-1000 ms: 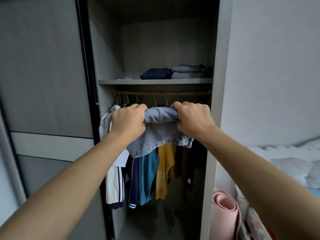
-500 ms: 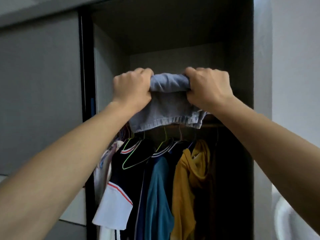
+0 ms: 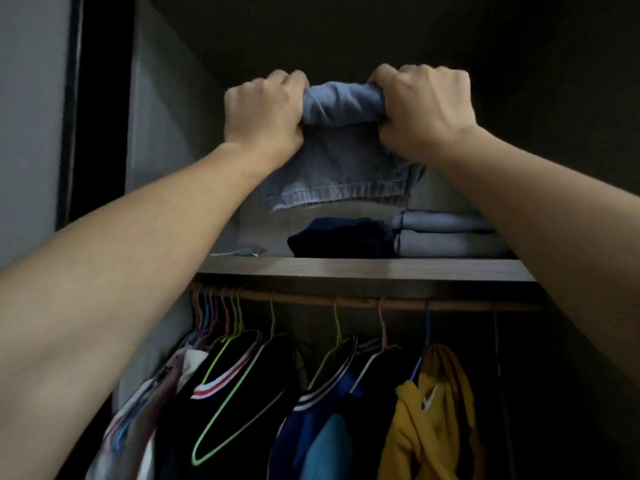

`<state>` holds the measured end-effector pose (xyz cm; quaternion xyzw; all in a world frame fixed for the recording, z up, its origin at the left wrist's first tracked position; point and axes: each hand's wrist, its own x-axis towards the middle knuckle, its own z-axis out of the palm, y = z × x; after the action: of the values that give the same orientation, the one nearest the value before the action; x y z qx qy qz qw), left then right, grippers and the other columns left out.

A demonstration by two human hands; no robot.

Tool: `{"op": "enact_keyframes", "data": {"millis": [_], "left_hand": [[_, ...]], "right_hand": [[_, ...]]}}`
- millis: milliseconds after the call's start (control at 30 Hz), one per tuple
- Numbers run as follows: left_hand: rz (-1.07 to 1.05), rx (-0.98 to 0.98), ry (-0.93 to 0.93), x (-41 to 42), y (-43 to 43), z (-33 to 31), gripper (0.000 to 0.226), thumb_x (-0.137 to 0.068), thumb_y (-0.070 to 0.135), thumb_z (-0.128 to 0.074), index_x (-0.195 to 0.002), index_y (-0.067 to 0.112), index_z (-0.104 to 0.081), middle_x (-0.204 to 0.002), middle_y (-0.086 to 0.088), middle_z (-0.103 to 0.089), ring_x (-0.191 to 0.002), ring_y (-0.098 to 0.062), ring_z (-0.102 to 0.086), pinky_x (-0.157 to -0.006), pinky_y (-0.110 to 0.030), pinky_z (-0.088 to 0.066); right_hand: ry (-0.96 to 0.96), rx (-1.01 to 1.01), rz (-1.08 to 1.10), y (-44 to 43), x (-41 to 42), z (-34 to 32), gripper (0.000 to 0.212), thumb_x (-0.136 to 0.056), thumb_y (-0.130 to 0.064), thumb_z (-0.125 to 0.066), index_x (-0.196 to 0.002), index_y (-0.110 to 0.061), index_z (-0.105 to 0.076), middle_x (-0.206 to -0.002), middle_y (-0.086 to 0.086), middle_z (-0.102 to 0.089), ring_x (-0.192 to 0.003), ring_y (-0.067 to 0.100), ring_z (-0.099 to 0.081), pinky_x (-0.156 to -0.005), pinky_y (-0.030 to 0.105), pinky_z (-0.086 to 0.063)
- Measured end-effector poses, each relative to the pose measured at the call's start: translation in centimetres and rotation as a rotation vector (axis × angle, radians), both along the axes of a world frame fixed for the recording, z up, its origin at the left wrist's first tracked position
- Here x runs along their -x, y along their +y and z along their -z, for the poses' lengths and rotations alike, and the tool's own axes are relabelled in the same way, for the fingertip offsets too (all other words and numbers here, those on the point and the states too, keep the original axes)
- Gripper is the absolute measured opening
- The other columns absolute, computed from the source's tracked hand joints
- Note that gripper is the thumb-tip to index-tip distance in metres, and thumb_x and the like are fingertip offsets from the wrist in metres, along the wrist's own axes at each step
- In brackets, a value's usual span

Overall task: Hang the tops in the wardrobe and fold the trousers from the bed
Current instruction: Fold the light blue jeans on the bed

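Head view: an open wardrobe is seen from below, both bare arms raised.
Left hand point(image 3: 265, 112): grip closed on the left end of the folded pale-blue denim trousers point(image 3: 341, 161).
Right hand point(image 3: 420, 110): grip closed on the right end.
Trousers: held in the air above the wooden shelf point(image 3: 363, 268), over a dark navy folded garment point(image 3: 341, 237) beside a stack of pale folded clothes point(image 3: 446, 235).
Rail point(image 3: 311, 302): tops are hung on coloured hangers, a mustard-yellow hooded top point(image 3: 433, 410) at the right.

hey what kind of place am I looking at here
Most likely a bedroom wardrobe: tops on hangers along a rail, folded clothes on the shelf above.
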<state>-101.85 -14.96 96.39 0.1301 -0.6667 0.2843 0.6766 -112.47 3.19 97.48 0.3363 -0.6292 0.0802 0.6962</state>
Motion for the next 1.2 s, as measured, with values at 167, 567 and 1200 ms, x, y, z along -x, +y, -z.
{"op": "enact_keyframes", "data": {"millis": [167, 567, 1200], "left_hand": [[0.057, 0.016, -0.076, 8.7, -8.1, -1.6, 0.035, -0.078, 0.018, -0.061, -0.113, 0.018, -0.057, -0.109, -0.01, -0.064, -0.092, -0.04, -0.064, -0.063, -0.039, -0.033], [0.098, -0.076, -0.621, 23.8, -16.9, -2.0, 0.049, -0.078, 0.028, -0.065, -0.123, 0.021, -0.049, -0.12, -0.01, -0.06, -0.104, -0.035, -0.061, -0.071, -0.039, -0.043], [0.312, -0.77, -1.284, 24.4, -16.7, 0.7, 0.026, -0.08, 0.014, -0.053, -0.104, 0.015, -0.062, -0.114, -0.012, -0.062, -0.101, -0.026, -0.058, -0.085, -0.037, -0.045]], "right_hand": [[-0.029, -0.02, 0.121, -7.2, 7.5, -1.2, 0.034, -0.078, -0.027, -0.061, -0.111, -0.017, -0.056, -0.098, 0.016, -0.067, -0.084, 0.041, -0.065, -0.061, 0.038, -0.034], [-0.465, -0.285, 0.369, -15.7, 20.2, -0.7, 0.051, -0.081, -0.033, -0.068, -0.125, -0.021, -0.047, -0.116, 0.011, -0.06, -0.089, 0.033, -0.061, -0.067, 0.035, -0.038], [-1.282, -0.509, 0.325, -16.4, 22.4, 2.3, 0.072, -0.094, -0.044, -0.047, -0.156, -0.036, -0.011, -0.164, 0.011, -0.011, -0.149, 0.035, -0.016, -0.117, 0.051, -0.024]]}}
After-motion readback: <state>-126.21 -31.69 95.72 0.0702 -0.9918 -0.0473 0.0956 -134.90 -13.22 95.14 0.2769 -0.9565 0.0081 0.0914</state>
